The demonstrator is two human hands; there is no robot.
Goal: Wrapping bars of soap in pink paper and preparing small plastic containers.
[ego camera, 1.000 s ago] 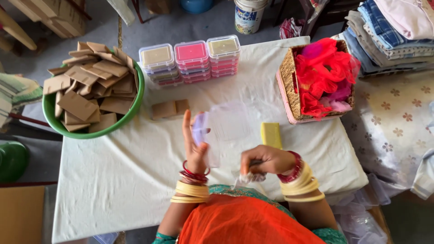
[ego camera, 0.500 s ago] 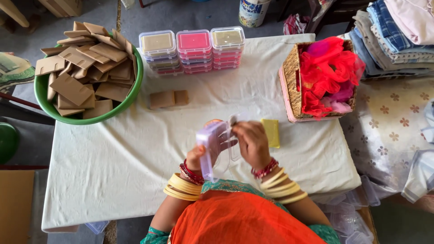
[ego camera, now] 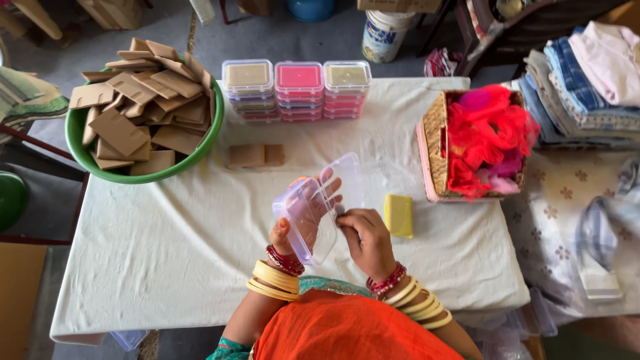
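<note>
My left hand (ego camera: 288, 230) grips a small clear plastic box (ego camera: 308, 210) with its hinged lid (ego camera: 347, 175) swung open, held above the white-covered table (ego camera: 173, 253). My right hand (ego camera: 363, 237) sits just right of the box, its fingers curled and touching the box's edge. A yellow bar of soap (ego camera: 399, 215) lies on the cloth to the right of my right hand. Two brown card pieces (ego camera: 255, 155) lie flat beyond the box.
A green bowl (ego camera: 87, 157) heaped with brown card pieces stands at the far left. Three stacks of filled clear boxes (ego camera: 298, 90) line the far edge. A wicker basket (ego camera: 433, 150) of red and pink netting sits at right. Folded clothes (ego camera: 587, 80) lie beyond.
The box's lid has swung open away from me. My right hand has dropped lower, toward the box's near edge. The camera view shifted slightly.
</note>
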